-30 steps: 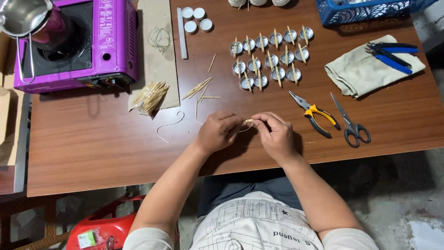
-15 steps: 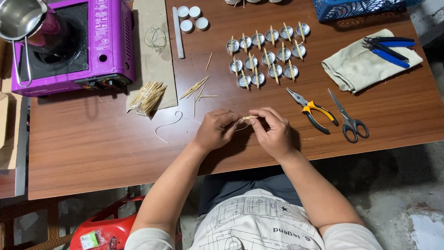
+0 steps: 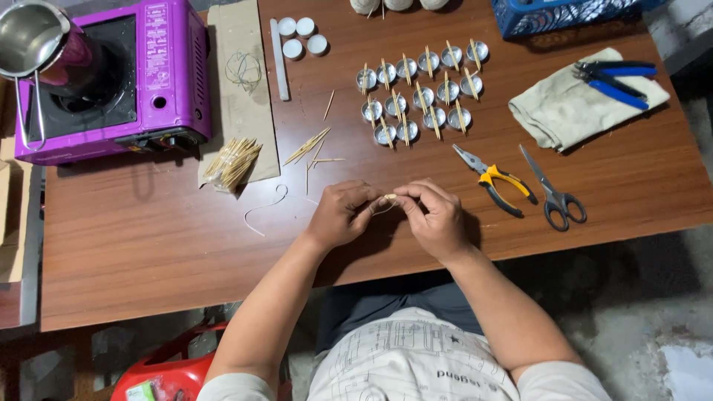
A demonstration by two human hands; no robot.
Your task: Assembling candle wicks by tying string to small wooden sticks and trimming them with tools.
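Small pale piece point(image 3: 389, 197), short and light tan, pinched between the fingertips of left hand point(image 3: 340, 215) and right hand point(image 3: 434, 217), low over the wooden surface point(image 3: 148, 245); a thin pale strand curving from it under the left fingertips. Both grips closed on the piece, thumbs and forefingers meeting at it. Exact shape of the piece hard to make out: too small, largely covered by the fingers.

Just beyond the grip, loose thin sticks point(image 3: 308, 147); farther beyond, rows of small metal cups point(image 3: 420, 93), each with a stick laid across. Right of the grip, yellow-handled pliers point(image 3: 494, 180) and scissors point(image 3: 553, 193). Left of the grip, a curled pale strand point(image 3: 264, 208) and a bundle of sticks point(image 3: 230, 162). Far left, purple stove point(image 3: 111, 82) bearing a metal pot point(image 3: 33, 41), cut off by the frame edge.
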